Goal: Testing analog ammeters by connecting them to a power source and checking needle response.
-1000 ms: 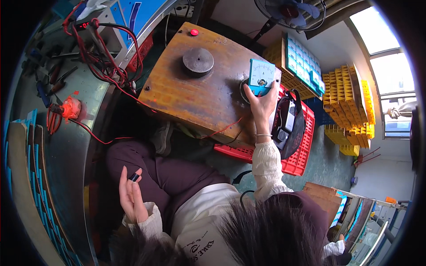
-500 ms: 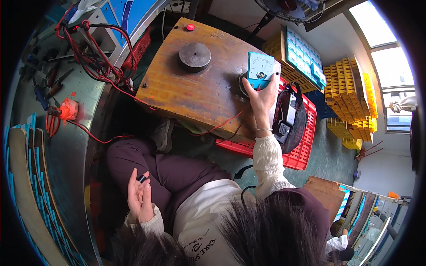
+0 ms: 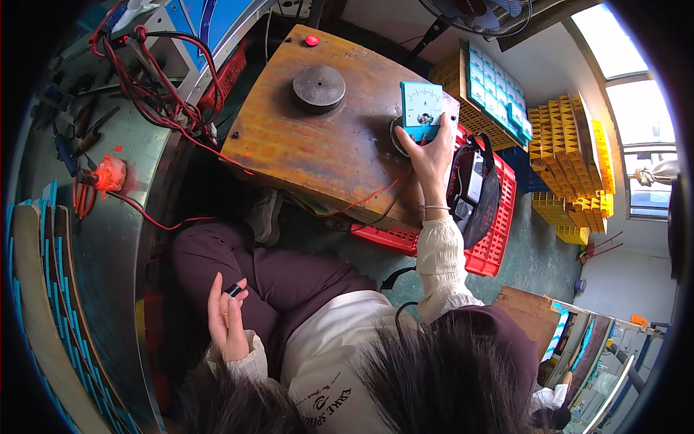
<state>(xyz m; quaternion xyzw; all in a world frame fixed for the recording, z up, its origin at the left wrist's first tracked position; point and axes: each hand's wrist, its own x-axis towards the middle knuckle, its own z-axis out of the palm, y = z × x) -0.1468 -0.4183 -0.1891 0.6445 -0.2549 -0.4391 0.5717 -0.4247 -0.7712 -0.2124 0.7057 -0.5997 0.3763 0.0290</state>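
My right hand [image 3: 429, 155] reaches out to a small teal panel meter [image 3: 421, 109] with a white dial face and grips it from below. The meter stands upright over a dark round base at the right edge of a worn wooden bench top [image 3: 318, 145]. A dark round metal disc [image 3: 318, 87] lies on the same top, farther left. My left hand [image 3: 226, 318] rests near my lap and pinches a small black part [image 3: 234, 291] between thumb and fingers.
A red button [image 3: 311, 40] sits at the bench's far edge. Red and black cables [image 3: 155, 79] tangle at the left. A red crate [image 3: 491, 217] holds a black bag. Stacked yellow trays [image 3: 571, 159] and a box of teal meters [image 3: 491, 94] stand at the right.
My right hand has stayed on the teal meter. My left hand has kept the small black part and shifted slightly toward my lap.
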